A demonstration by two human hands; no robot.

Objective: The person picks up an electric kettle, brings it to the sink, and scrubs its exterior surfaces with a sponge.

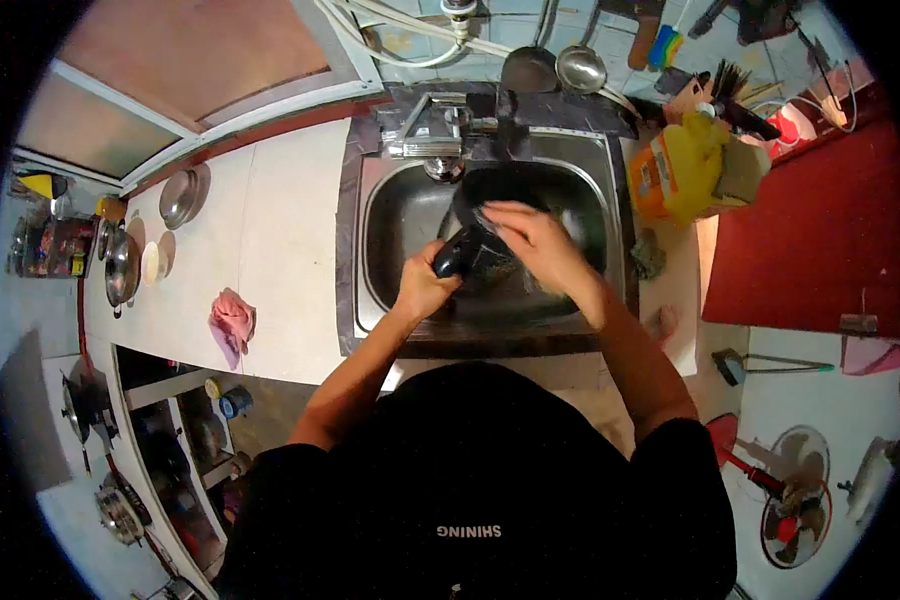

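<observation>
My left hand [430, 280] is wrapped round the black handle [456, 254] of a dark pan [498, 190] over the steel sink [378, 275]. The pan is tilted, its far part below the faucet [442, 150]. Against the pan's dark surface lies my right hand [532, 240], fingers stretched and slightly blurred, at the junction with the handle. Whether anything small is under those fingers cannot be made out. Water and wet shine show in the basin beneath.
A pink cloth [232, 325] and metal lids [180, 198] lie on the white counter [290, 240] at left. Right of the sink are a yellow bag [692, 165] and a green scrubber [648, 255]. Ladles [581, 70] hang behind the sink.
</observation>
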